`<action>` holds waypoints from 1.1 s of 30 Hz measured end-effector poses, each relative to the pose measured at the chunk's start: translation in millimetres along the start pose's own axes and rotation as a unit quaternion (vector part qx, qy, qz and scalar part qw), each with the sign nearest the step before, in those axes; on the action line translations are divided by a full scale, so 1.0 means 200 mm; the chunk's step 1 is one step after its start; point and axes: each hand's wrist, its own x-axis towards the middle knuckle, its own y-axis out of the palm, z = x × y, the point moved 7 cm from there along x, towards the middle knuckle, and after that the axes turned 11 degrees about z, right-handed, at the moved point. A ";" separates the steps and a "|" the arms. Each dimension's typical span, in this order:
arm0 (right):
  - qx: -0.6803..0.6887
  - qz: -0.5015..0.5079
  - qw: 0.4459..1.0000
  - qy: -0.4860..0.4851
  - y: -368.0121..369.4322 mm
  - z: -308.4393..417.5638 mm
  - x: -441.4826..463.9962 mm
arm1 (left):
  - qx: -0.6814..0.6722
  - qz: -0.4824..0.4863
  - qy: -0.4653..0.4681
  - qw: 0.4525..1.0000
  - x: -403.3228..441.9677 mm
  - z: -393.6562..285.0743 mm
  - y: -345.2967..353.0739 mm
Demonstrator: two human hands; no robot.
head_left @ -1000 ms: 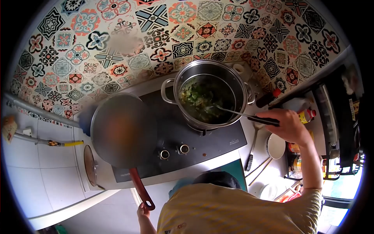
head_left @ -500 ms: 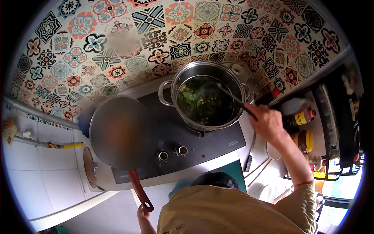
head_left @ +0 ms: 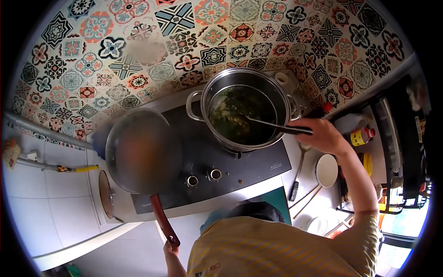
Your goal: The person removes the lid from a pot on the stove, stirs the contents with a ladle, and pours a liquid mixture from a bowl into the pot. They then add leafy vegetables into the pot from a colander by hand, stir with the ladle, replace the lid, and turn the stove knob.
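My right hand (head_left: 318, 135) is closed around the black handle of a metal ladle (head_left: 272, 123), above the right rim of a steel stockpot (head_left: 194, 105). The ladle's head is down in the dark broth, where green leaves and small yellowish bits (head_left: 233, 113) float. At the bottom left, my left hand (head_left: 170, 249) is closed at the end of the red-brown handle of a frying pan (head_left: 162, 220). The pan sits on the left of the black cooktop (head_left: 226, 187); orange-brown food inside it is blurred by steam.
A spatula (head_left: 297, 177), chopsticks (head_left: 307, 201) and a white bowl (head_left: 326, 171) lie on the right counter. Beyond them a rack holds bottles (head_left: 362, 137). A lid (head_left: 105, 194) leans at the left, and a patterned tile wall (head_left: 212, 37) stands behind.
My right hand has shifted slightly right and tilted the ladle flatter, its head moving in the broth. The white bowl shows more fully. My left hand stays at the pan handle.
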 end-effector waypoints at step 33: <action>0.385 0.105 0.904 0.153 -0.08 -0.20 0.14 | -0.061 -0.041 -0.042 0.996 -0.02 0.07 0.00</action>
